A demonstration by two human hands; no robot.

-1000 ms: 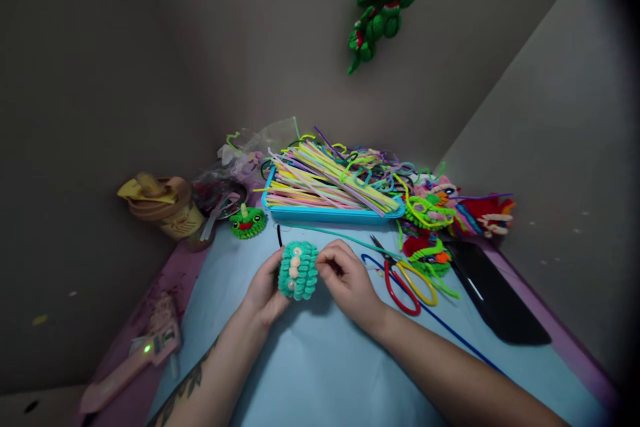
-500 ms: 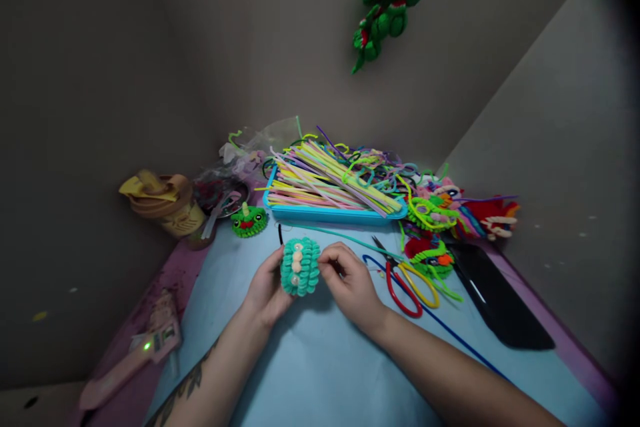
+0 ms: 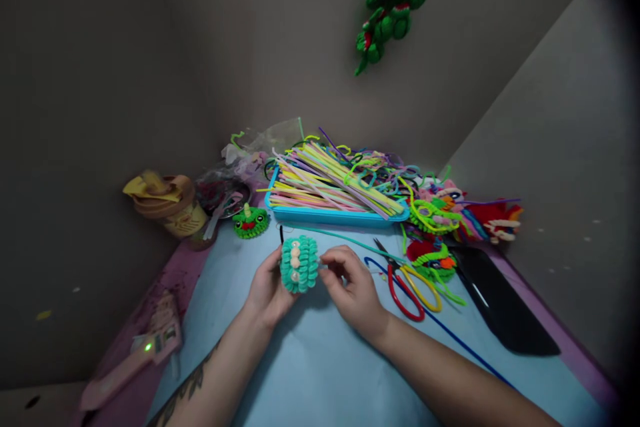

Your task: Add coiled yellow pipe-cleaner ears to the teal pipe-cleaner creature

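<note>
My left hand (image 3: 270, 288) is closed around a teal pipe-cleaner figure (image 3: 299, 263), a ribbed, rounded piece with a pale peach strip and two small whitish dots down its front. Just right of the figure is my right hand (image 3: 351, 288), fingers curled, its thumb and index tips a little apart near the figure's edge. I make out nothing between those tips. Red-and-yellow-handled scissors (image 3: 407, 283) lie open to the right of that hand. Behind the figure, a teal pipe cleaner (image 3: 350, 238) stretches across the blue mat (image 3: 320, 373).
A blue tray (image 3: 340, 216) piled with pipe cleaners stands at the back. A green pipe-cleaner face (image 3: 251, 221), a cup (image 3: 173, 203) and a pink glue gun (image 3: 145, 357) are on the left. Rightward lie a blue pipe cleaner (image 3: 457, 339), colourful figures (image 3: 434, 260) and a black tray-like object (image 3: 505, 300).
My right hand's fingertips have drawn slightly away from the teal figure and parted a little. The figure has turned slightly in my left hand. The whole view has shifted a little.
</note>
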